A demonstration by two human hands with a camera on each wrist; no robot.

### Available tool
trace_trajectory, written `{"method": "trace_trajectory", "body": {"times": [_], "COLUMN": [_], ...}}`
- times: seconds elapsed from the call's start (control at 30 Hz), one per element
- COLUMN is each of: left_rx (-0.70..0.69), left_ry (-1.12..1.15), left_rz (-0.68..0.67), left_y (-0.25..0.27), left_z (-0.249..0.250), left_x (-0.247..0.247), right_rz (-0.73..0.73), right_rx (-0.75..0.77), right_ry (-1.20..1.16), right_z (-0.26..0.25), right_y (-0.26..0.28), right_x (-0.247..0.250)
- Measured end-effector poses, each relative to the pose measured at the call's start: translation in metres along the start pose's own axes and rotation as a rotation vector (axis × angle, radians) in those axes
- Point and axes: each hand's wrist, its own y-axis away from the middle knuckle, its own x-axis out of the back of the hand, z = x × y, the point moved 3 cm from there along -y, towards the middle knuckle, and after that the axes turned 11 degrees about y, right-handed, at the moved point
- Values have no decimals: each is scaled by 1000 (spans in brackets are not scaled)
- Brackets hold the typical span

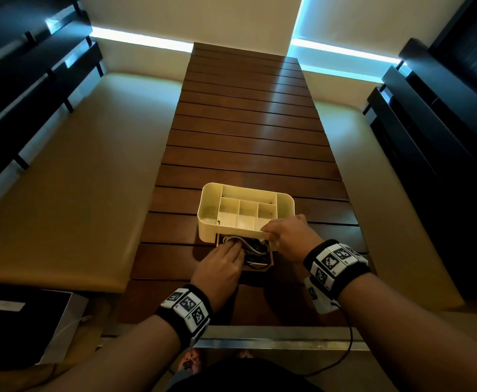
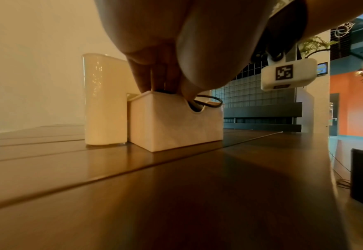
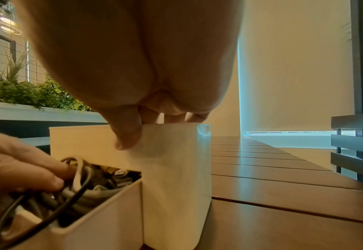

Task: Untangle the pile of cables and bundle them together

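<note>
A cream organiser with several empty top compartments stands on the wooden table. Its small drawer is pulled out toward me and holds a tangled pile of black and white cables. My left hand reaches into the drawer, its fingers curled into the cables. In the left wrist view a black cable loop pokes over the drawer. My right hand pinches the organiser's near right rim, thumb on the outer wall and fingers inside.
The slatted wooden table runs long and narrow away from me. Padded beige benches flank it on both sides. A black-and-white box lies at the lower left. A thin black wire hangs from my right wristband.
</note>
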Motion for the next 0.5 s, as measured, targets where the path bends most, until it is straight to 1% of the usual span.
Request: {"method": "trace_trajectory", "body": {"times": [0.07, 0.17, 0.4, 0.5], "left_rx": [-8, -32, 32, 76], "left_ry": [14, 3, 53, 63], "left_rz": [-19, -8, 93, 100], "left_y": [-4, -8, -9, -12], "left_z": [1, 4, 2, 1], "left_x": [4, 11, 14, 16], "right_rz": [-5, 5, 19, 0], "right_rx": [4, -9, -5, 5], "right_ry": [9, 60, 134, 142], "right_z": [-1, -4, -11, -10], "right_y": [0, -2, 1, 2], "right_x": [1, 0, -19, -19]}}
